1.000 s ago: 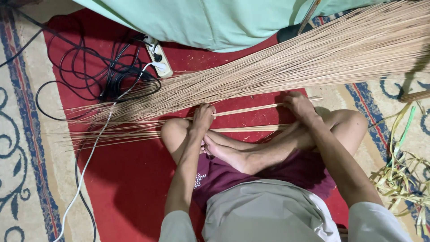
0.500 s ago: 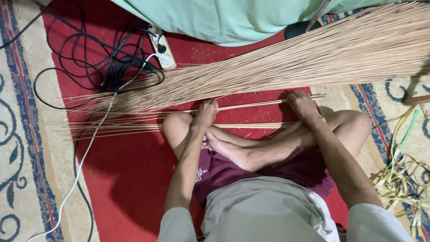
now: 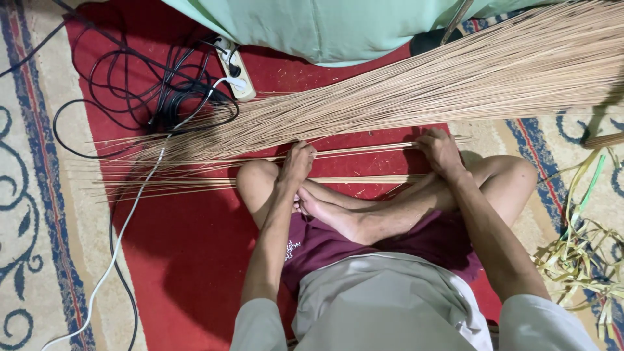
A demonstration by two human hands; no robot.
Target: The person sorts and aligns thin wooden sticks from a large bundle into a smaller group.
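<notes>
Head view: the large fan of thin tan sticks (image 3: 422, 91) runs out of frame at the right edge, so its bound end is not visible; its fine tips thin out over the red carpet (image 3: 188, 260) and individual tips are hard to separate there. The fingertips of both hands are folded under and hidden. Beyond the fan, a pale green cloth (image 3: 325, 26) is cut off at the top edge, and a white power strip (image 3: 235, 75) lies just beside a tangle of black cables (image 3: 149, 97); a white cable (image 3: 123, 234) crosses the stick tips and leaves at the bottom edge. Well right of the fan's near edge, a heap of yellow-green leaf strips (image 3: 585, 253) lies on the patterned rug (image 3: 39, 214), partly cut off. The small bundle of sticks (image 3: 364, 151) lies just on the near side of the fan, in front of the crossed legs, straight, pale and slender. The left hand (image 3: 297, 162) closes its grip on the bundle near its middle; the right hand (image 3: 442, 151) closes its grip on the bundle's thick end. A second flat row of sticks (image 3: 364, 180) lies between the bundle and the shins.
</notes>
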